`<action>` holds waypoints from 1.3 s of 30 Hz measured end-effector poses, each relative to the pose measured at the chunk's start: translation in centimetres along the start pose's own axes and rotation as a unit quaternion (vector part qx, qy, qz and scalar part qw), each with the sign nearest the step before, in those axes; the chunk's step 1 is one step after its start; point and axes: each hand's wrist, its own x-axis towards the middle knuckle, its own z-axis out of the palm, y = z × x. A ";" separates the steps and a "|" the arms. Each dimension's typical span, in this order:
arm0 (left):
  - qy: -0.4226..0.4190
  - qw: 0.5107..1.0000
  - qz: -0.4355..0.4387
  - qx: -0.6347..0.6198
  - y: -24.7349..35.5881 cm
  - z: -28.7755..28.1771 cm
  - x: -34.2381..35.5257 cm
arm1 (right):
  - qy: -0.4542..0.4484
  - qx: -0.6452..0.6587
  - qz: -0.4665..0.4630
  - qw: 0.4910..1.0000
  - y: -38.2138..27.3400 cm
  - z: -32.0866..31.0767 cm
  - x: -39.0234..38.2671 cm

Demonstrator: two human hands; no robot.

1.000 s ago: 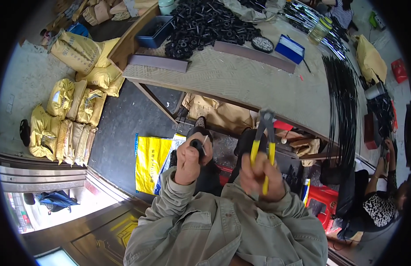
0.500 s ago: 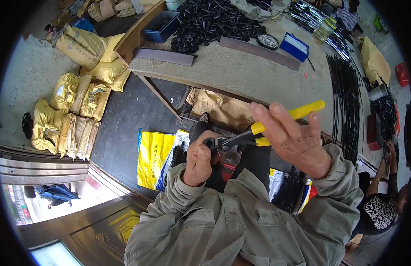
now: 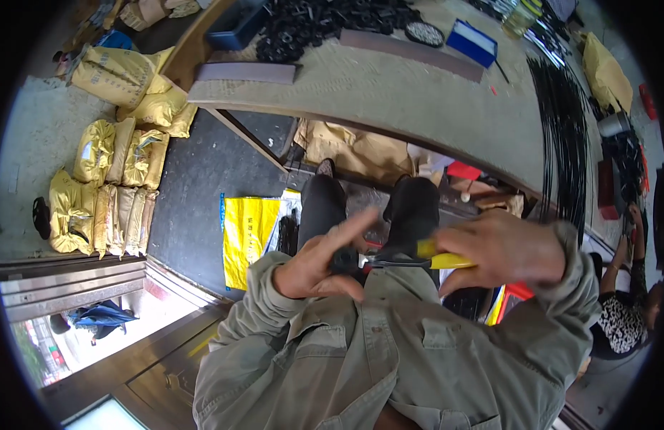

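My left hand (image 3: 307,266), partly blurred, has its index finger and thumb spread around a small dark cylindrical piece (image 3: 344,259) above my lap. Whether its other fingers grip that piece is unclear. My right hand (image 3: 494,251) is closed on yellow-handled pliers (image 3: 450,261), held roughly level with their dark jaws pointing left at the piece. The jaws are smeared, so their contact with it cannot be made out. Beneath both hands are my dark-trousered legs and grey-green shirt.
The worktable (image 3: 389,100) ahead carries piled black fittings (image 3: 303,29), a blue box (image 3: 471,50), a round dish (image 3: 423,34) and long black strands (image 3: 557,129). Yellow sacks (image 3: 113,86) are stacked left; a yellow bag (image 3: 249,240) lies below. A co-worker (image 3: 622,326) works at far right.
The pliers were upright a second ago and now lie level near my left hand. Both hands have spread lower over my lap, and my left fingers have loosened from their curl.
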 end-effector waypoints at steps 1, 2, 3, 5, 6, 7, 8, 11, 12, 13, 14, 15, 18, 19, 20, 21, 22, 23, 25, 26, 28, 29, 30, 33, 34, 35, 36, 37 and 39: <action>-0.063 0.998 0.012 -0.030 0.1 -0.3 0.0 | -0.139 0.138 0.023 0.980 0.8 -0.5 0.4; -0.091 0.996 0.005 0.002 0.2 -0.6 -0.1 | -0.124 0.313 -0.010 0.941 1.1 0.0 0.7; -0.111 0.993 0.034 0.021 0.0 -0.7 0.0 | -0.128 0.461 -0.013 0.878 1.5 0.6 1.4; -0.106 0.994 0.013 0.026 0.0 -0.7 -0.1 | -0.063 0.511 -0.007 0.857 2.2 1.5 1.3; -0.088 0.995 0.023 0.042 0.0 -0.6 -0.1 | 0.021 0.406 -0.059 0.912 2.4 2.0 0.8; -0.066 0.996 0.024 0.057 0.1 -0.3 -0.3 | 0.089 0.248 -0.100 0.959 2.5 2.3 0.2; -0.045 0.996 0.032 0.067 0.2 0.0 -0.5 | 0.169 0.080 -0.123 0.975 2.6 2.6 -0.3; 0.002 0.993 0.021 0.119 -0.2 0.8 -0.4 | 0.255 -0.175 -0.057 0.949 1.8 4.8 -0.3; 0.015 0.990 0.029 0.135 -0.4 1.0 -0.2 | 0.251 -0.227 -0.029 0.940 1.7 5.3 -0.3; 0.033 0.992 0.038 0.117 -0.6 1.5 -0.1 | 0.273 -0.251 0.003 0.929 1.7 5.8 -0.2; 0.040 0.994 0.037 0.099 -0.8 1.9 0.0 | 0.302 -0.284 0.036 0.909 1.8 6.1 -0.2; 0.048 0.995 0.032 0.082 -0.9 2.1 0.2 | 0.332 -0.322 0.052 0.885 1.9 6.4 -0.1; 0.054 0.994 0.050 0.082 -1.0 2.4 0.6 | 0.377 -0.353 0.064 0.854 2.1 6.8 -0.5; 0.046 0.995 0.053 0.074 -0.9 2.3 0.7 | 0.381 -0.349 0.056 0.854 2.1 6.8 -0.8; 0.038 0.995 0.056 0.066 -0.9 2.2 0.8 | 0.350 -0.344 0.056 0.869 2.2 6.8 -1.1; 0.011 0.997 0.044 0.056 -0.9 1.9 0.8 | 0.310 -0.227 0.039 0.922 2.4 6.8 -1.4; -0.016 0.998 0.031 0.045 -0.8 1.6 0.7 | 0.227 -0.102 0.030 0.968 2.7 6.7 -1.8; -0.040 0.999 0.020 0.026 -0.8 1.4 0.7 | 0.147 0.041 0.009 0.988 3.0 6.6 -2.0; -0.097 0.994 0.042 0.005 -1.0 1.0 0.9 | -0.042 0.394 0.014 0.918 3.8 6.3 -2.1; -0.130 0.990 0.048 -0.011 -1.2 1.0 1.0 | -0.141 0.573 0.046 0.806 4.1 6.1 -2.0; -0.131 0.990 0.052 -0.002 -1.3 0.7 1.1 | -0.037 0.485 0.008 0.874 4.1 5.7 -2.1; -0.120 0.991 0.054 0.013 -1.2 0.6 1.2 | 0.008 0.444 0.003 0.896 3.7 5.6 -2.1; -0.099 0.993 0.059 0.028 -1.2 0.5 1.2 | 0.064 0.404 0.007 0.912 3.4 5.4 -1.9; -0.055 0.997 0.027 0.044 -0.9 0.6 1.1 | 0.286 -0.028 -0.022 0.958 1.4 5.5 -1.4; -0.049 0.998 0.021 0.037 -0.8 0.6 1.1 | 0.315 -0.124 -0.039 0.940 1.4 5.3 -1.3; -0.054 0.998 0.020 0.025 -0.9 0.6 1.2 | 0.314 -0.074 -0.050 0.945 1.2 5.5 -1.3; -0.056 0.998 0.011 0.005 -1.0 0.6 1.3 | 0.177 0.113 -0.017 0.978 1.6 5.4 -1.3; -0.106 0.994 0.019 -0.004 -1.1 0.6 1.4 | 0.036 0.289 -0.020 0.956 2.6 5.0 -1.6; -0.158 0.986 0.027 -0.042 -1.3 0.6 1.6 | -0.111 0.610 -0.045 0.783 4.1 5.5 -1.9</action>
